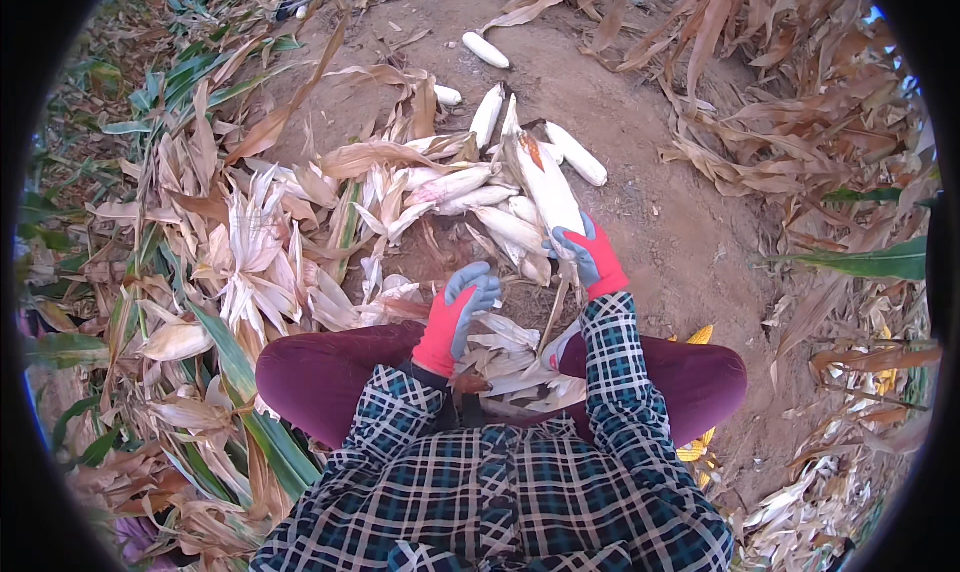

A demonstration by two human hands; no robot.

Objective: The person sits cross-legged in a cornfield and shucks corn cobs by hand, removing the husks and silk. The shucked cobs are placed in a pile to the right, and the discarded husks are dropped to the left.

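An ear of corn in its pale husk [543,184], with a reddish-brown patch near its upper end, is in my right hand [592,255]. The fingers of that red and grey glove are wrapped round its lower end. My left hand [464,310], in a matching glove, hovers apart from the ear with its fingers curled in; whatever may be inside them is hidden. Beyond the hands lies a heap of husked ears [455,185]. Bare white ears rest by it, one on the right [577,154] and one farther off [486,50]. Loose husks [505,357] lie between my legs.
Dry husks and leaves [255,237] pile up on the left, with green leaves [270,437] among them. Dry stalks [735,122] lie at the far right. Yellow ears [697,442] show beside my right knee [700,387]. Brown soil [670,212] spreads to the right of the heap.
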